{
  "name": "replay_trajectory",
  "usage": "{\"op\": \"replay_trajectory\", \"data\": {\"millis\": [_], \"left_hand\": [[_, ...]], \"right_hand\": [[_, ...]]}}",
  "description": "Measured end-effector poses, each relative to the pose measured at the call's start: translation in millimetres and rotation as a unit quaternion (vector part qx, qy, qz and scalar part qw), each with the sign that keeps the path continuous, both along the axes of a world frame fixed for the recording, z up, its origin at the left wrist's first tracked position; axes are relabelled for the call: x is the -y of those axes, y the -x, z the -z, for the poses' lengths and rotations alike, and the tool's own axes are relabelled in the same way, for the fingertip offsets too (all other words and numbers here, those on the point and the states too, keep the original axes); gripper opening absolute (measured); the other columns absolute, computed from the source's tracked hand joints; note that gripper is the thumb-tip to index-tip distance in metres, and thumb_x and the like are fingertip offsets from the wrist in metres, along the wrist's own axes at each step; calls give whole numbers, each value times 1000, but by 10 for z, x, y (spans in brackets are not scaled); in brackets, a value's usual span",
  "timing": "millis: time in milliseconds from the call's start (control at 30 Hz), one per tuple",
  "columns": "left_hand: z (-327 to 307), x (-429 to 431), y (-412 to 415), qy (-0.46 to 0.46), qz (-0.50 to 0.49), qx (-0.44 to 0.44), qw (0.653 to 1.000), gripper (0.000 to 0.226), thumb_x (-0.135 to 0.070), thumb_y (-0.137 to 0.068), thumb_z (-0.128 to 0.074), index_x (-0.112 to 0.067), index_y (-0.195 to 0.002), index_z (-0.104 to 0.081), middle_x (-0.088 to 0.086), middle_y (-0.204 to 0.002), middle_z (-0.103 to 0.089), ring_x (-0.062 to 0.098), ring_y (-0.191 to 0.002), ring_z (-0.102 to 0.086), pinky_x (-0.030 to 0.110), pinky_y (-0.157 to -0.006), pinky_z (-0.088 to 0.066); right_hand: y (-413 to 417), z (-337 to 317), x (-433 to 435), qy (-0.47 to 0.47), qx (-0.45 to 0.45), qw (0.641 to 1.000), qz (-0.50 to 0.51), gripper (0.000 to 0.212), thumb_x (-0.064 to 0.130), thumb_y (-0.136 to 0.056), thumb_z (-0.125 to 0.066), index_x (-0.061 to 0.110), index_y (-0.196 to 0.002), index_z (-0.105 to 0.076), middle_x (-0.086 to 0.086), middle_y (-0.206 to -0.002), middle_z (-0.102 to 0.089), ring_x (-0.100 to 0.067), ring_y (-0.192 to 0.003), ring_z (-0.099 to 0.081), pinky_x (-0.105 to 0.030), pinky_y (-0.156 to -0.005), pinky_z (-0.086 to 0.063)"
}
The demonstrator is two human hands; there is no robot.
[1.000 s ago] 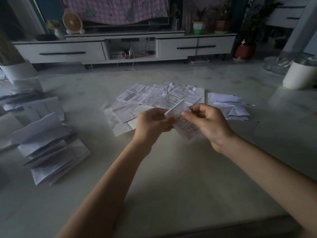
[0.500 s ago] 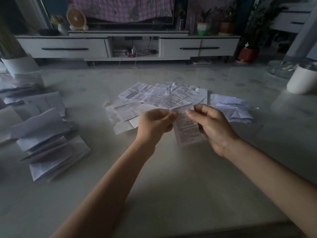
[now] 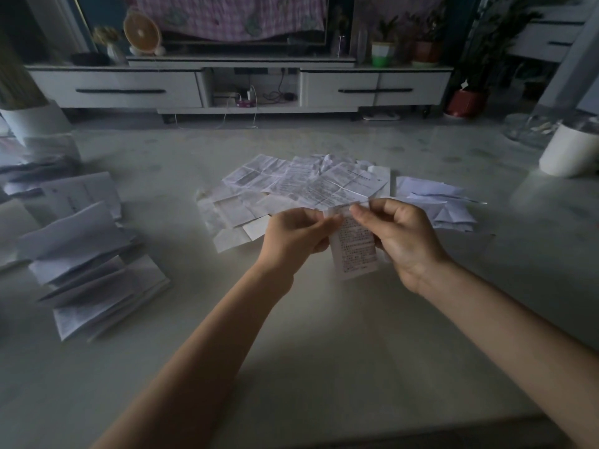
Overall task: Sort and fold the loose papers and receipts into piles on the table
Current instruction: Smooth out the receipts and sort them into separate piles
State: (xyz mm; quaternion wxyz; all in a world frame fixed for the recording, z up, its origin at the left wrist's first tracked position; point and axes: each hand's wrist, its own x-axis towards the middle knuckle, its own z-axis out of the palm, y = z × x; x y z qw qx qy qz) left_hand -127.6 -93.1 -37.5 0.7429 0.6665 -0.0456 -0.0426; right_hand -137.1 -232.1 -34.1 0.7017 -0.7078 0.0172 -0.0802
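A small printed receipt [image 3: 355, 251] hangs upright above the table, held at its top edge. My left hand [image 3: 296, 236] pinches the top left corner and my right hand [image 3: 402, 236] pinches the top right. Behind the hands lies a spread of loose unfolded papers and receipts [image 3: 301, 186]. A pile of folded white slips [image 3: 434, 202] sits to the right of that spread. A stack of larger folded papers [image 3: 87, 270] lies at the left.
The pale table [image 3: 308, 345] stretches toward me below my arms. A white cylindrical pot [image 3: 570, 150] stands at the far right, another white pot [image 3: 35, 119] at the far left with more papers [image 3: 29, 176] by it. A TV cabinet [image 3: 240, 87] is beyond.
The receipt has swung from a slanted position to hanging upright, and both hands now pinch its top edge. The hands have stayed above the same part of the table.
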Motion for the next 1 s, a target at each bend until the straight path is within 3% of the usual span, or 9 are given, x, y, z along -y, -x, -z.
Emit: {"op": "replay_trajectory", "data": {"millis": [267,400,500,633,800,900,1000], "left_hand": [[-6,3,-3,-14,7,5,1000,20,-7,-84,-65,-12,-67,-55,1,-66,-61,7,-60,-58,15,-60,-51],[-21,-15,2,-31,38,18,999,9,-8,-87,-61,-13,-79,-60,1,-70,-63,4,-59,-61,19,-59,-52],[-15,4,11,-58,0,58,997,14,-10,-87,-62,-11,-73,-59,4,-71,-61,10,-62,-58,22,-60,-51],[-16,14,26,-50,-61,62,995,22,-10,-86,-63,-15,-65,-57,1,-67,-59,6,-56,-53,15,-52,-45],[-75,-72,-20,-71,31,-3,997,17,-11,-86,-62,-16,-71,-58,-4,-64,-60,5,-57,-56,21,-60,-46],[-79,-69,-3,-98,40,65,992,10,-16,-85,-64,-18,-75,-65,-5,-68,-62,3,-63,-57,20,-61,-47],[-56,-58,6,-135,-1,121,983,18,-15,-83,-67,-22,-66,-65,-9,-64,-62,0,-60,-55,18,-62,-43]], "right_hand": [[13,-12,12,21,6,1000,0,9,19,-80,-68,16,-74,-63,2,-72,-65,-4,-65,-60,-16,-62,-46],[16,-13,5,41,3,999,-6,10,17,-81,-68,17,-73,-62,2,-72,-64,-5,-66,-59,-18,-64,-45],[19,-20,-12,33,-5,999,-16,8,17,-81,-68,16,-74,-65,1,-74,-67,-7,-69,-61,-21,-68,-47],[14,-30,-26,18,-23,1000,11,7,19,-80,-70,12,-79,-67,-3,-78,-68,-12,-74,-62,-24,-71,-48],[31,-80,4,48,-37,998,-2,9,11,-80,-69,13,-71,-66,0,-69,-65,-8,-66,-60,-18,-63,-46],[66,-94,-16,68,-46,995,-49,9,7,-80,-67,13,-73,-68,-1,-71,-67,-8,-67,-62,-15,-63,-48],[94,-90,-48,81,-42,993,-70,8,5,-80,-68,11,-74,-68,0,-70,-67,-3,-63,-62,-11,-58,-46]]}}
